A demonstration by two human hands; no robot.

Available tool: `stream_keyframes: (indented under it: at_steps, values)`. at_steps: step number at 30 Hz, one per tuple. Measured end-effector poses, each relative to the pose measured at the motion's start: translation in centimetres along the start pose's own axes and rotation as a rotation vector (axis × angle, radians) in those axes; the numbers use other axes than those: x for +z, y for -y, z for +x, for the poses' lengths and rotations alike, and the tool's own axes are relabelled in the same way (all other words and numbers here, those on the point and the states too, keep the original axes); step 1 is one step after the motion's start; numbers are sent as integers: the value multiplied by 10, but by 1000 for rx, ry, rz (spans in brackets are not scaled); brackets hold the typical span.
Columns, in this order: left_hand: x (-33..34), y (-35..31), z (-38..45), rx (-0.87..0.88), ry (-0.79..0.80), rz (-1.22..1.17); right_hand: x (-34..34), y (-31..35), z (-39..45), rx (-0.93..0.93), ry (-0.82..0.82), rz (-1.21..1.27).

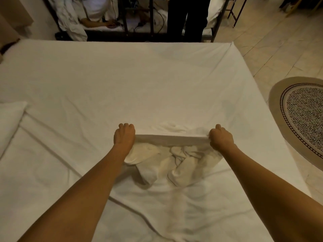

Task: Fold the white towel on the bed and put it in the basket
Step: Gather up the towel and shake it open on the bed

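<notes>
The white towel (172, 159) lies on the bed (122, 81), in the near middle. My left hand (124, 136) grips its far left corner and my right hand (221, 137) grips its far right corner. Between them the towel's far edge is stretched into a straight band, lifted a little off the sheet. The rest of the towel hangs and bunches in crumpled folds below that edge, towards me. No basket is in view.
A white pillow (9, 119) lies at the bed's left edge. A patterned oval rug (300, 117) lies on the tiled floor to the right. Beyond the bed's far edge stands a person in dark trousers (187, 18) by a dark metal frame with cables.
</notes>
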State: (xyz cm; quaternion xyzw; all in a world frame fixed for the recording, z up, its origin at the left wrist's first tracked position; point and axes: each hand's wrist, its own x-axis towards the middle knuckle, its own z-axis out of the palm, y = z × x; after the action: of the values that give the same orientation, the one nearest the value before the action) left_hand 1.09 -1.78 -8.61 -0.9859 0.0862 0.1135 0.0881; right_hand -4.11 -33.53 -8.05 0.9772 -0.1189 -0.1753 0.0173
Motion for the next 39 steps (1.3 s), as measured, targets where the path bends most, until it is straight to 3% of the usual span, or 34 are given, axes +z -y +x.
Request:
stream_keyframes:
  at_steps: [3, 5, 8, 11, 17, 26, 31, 34, 36, 38, 39]
  values:
    - [21, 4, -4, 21, -6, 56, 20, -6, -2, -53, -59, -88]
    - [33, 8, -4, 37, 73, 10, 32, -10, -2, -58, -38, -83]
    - [39, 10, 2, 38, 301, -250, 43, -11, 6, 46, 141, 61]
    - [44, 7, 12, 28, 388, -410, 48, -9, 16, 165, 295, 282]
    - [65, -17, 25, 27, 532, -349, 65, 3, 30, 68, 445, 179]
    - [104, -37, 32, 57, 437, -226, 97, 20, 46, 141, 363, 198]
    - [113, -38, 37, 109, 414, -154, 108, 23, 50, 89, 205, 111]
    - [111, -32, 43, 151, 406, -125, 102, 17, 56, 10, 299, 77]
    - [106, -29, 51, 192, 320, -58, 91, 11, 65, -53, 390, 4]
    - [93, -26, 62, 229, 225, 4, 76, 8, 77, -76, 391, -75]
    - [83, -26, 68, 208, 264, 17, 67, 7, 85, -74, 377, -109]
